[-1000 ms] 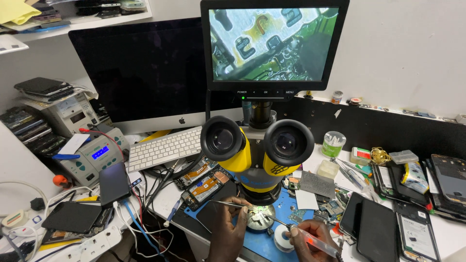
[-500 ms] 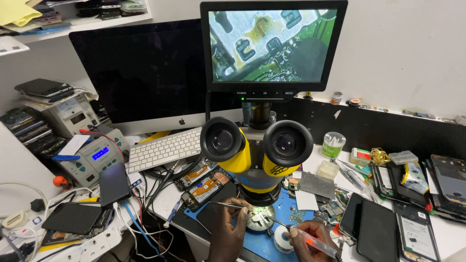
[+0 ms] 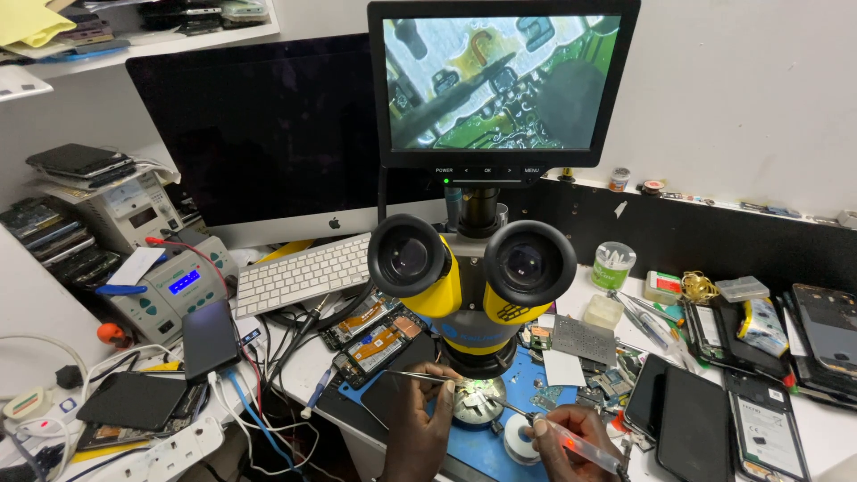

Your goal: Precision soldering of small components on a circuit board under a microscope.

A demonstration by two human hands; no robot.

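I had my left hand (image 3: 420,419) pinched around thin metal tweezers (image 3: 427,378), their tips brought under the yellow-and-grey stereo microscope (image 3: 473,286) so they met the small lit circuit board (image 3: 478,399) on its round holder. My right hand (image 3: 562,439) gripped a translucent red-tipped soldering iron (image 3: 580,444) like a pen, its point angled onto that board, which sat on the blue work mat (image 3: 486,451) so that the black monitor (image 3: 500,85) above showed it enlarged.

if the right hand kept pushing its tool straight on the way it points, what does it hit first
Most likely the small lit circuit board under the microscope. The right hand aims its clear-handled tool up and to the left, tip at the board. Beyond it are the left hand's tweezers; depth is unclear.
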